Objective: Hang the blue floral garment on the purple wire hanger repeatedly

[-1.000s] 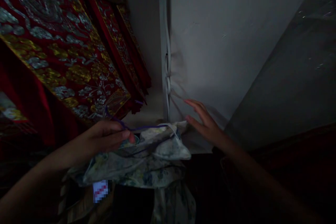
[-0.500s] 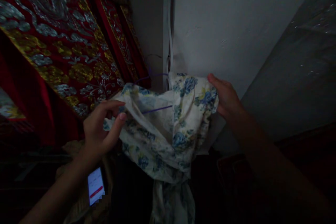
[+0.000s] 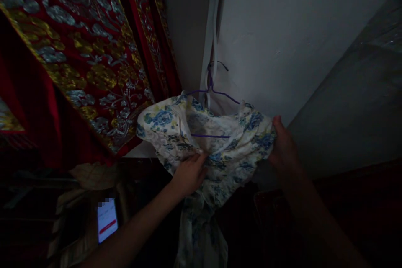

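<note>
A white dress or blouse with blue flowers (image 3: 248, 163) hangs on a purple wire hanger (image 3: 210, 136) in the middle of the view. The hanger's hook and sloping arms show above the neckline, and its bottom bar crosses the neck opening. My left hand (image 3: 190, 173) pinches the garment's front at the lower edge of the neckline. At the sleeve on the right side, my right hand (image 3: 284, 144) is closed on the cloth's edge, thumb up. The lower part of the garment dangles in shadow.
Red cloth with gold and silver embroidery (image 3: 100, 50) hangs at the left. Behind the garment is a pale wall (image 3: 276, 29) with a white cable (image 3: 216, 21). A lit phone (image 3: 107, 220) lies at lower left. The surroundings are dim.
My left hand has moved from the left shoulder to the neckline front and now pinches it. The garment sits spread more evenly on the hanger, whose hook now shows. My right hand stays at the sleeve.
</note>
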Available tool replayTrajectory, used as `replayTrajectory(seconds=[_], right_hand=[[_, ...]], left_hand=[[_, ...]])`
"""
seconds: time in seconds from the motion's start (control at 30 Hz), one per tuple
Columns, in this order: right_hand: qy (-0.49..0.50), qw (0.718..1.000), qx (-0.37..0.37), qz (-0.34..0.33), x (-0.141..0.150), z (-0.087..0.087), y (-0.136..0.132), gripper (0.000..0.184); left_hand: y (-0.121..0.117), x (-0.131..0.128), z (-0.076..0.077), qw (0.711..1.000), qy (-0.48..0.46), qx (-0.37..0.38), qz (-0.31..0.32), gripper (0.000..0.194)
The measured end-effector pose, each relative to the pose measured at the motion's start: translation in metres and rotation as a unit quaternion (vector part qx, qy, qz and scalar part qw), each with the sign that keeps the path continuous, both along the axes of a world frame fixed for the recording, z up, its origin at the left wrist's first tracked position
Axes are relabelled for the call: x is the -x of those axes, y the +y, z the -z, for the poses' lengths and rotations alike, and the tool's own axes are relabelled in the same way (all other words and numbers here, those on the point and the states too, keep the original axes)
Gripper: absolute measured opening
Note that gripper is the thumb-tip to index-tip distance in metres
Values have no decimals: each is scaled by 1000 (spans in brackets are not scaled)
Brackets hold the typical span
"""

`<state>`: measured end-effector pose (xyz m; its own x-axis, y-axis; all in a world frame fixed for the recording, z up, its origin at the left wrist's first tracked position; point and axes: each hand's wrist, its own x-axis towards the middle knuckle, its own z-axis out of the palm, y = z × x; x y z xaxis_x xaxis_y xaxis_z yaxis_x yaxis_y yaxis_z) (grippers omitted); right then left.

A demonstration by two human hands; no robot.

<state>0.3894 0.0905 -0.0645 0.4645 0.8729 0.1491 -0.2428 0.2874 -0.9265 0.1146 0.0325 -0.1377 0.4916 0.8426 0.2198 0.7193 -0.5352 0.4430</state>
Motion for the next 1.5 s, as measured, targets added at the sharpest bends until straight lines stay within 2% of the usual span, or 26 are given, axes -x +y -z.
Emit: replayTrajectory(seconds=[0.07, 0.13, 0.17, 0.2, 0.27, 0.3, 0.33, 0.37, 0.43, 0.47, 0.5, 0.63, 0.73, 0.83, 0.93, 1.0, 1.1, 1.27, 1.33, 1.43, 1.5], right_hand=[[-24, 998, -26, 55, -9, 5, -8, 31], [-39, 987, -76, 132, -13, 24, -31, 27], [-37, 983, -92, 155, -11, 40, -48, 26], [-42, 971, -107, 209, -4, 60, -65, 22], [-34, 962, -73, 260, 23, 105, -98, 10], [-26, 970, -37, 239, 42, 127, -111, 6], [-43, 985, 5, 167, 63, 146, -120, 7], [-67, 995, 39, 58, 83, 160, -124, 9], [-98, 989, 47, -99, 117, 174, -123, 16], [-106, 983, 39, -142, 128, 175, -119, 18], [-110, 981, 29, -155, 135, 172, -114, 19], [-117, 984, 13, -136, 141, 154, -103, 18], [-104, 986, 15, -127, 138, 153, -108, 18], [-64, 990, 29, -119, 129, 157, -114, 25], [-16, 991, 62, -120, 112, 159, -115, 26], [1, 991, 80, -108, 100, 158, -115, 27], [-21, 992, 84, -91, 87, 156, -116, 28], [-82, 989, 68, -101, 82, 158, -118, 27], [-90, 988, 66, -105, 84, 160, -117, 27], [-81, 989, 64, -110, 88, 163, -116, 27], [-59, 988, 57, -129, 92, 165, -117, 28]], left_hand=[[-7, -2, 17, 999, -23, 38, -15, 42], [-19, -4, 35, 995, -71, 73, -18, 37], [-27, -6, 44, 990, -106, 89, -22, 36], [-36, -8, 51, 984, -145, 102, -31, 36], [-51, -16, 62, 966, -220, 123, -62, 38], [-58, -20, 65, 955, -252, 130, -83, 40], [-63, -25, 66, 945, -278, 137, -104, 41], [-66, -29, 66, 934, -303, 142, -123, 43], [-70, -34, 64, 908, -363, 149, -148, 42], [-71, -35, 61, 892, -398, 148, -156, 41], [-71, -36, 59, 876, -431, 145, -159, 39], [-74, -33, 47, 830, -519, 139, -152, 31], [-70, -34, 42, 782, -585, 156, -147, 24], [-57, -39, 41, 728, -643, 215, -99, 39], [-41, -46, 43, 699, -650, 291, -61, 50], [-34, -49, 47, 701, -632, 327, -50, 49], [-33, -50, 53, 727, -585, 358, -33, 44], [-42, -41, 54, 802, -503, 318, -55, 40], [-45, -37, 50, 815, -487, 306, -61, 45], [-47, -35, 42, 793, -499, 345, -62, 50], [-47, -34, 38, 751, -519, 405, -58, 48]])
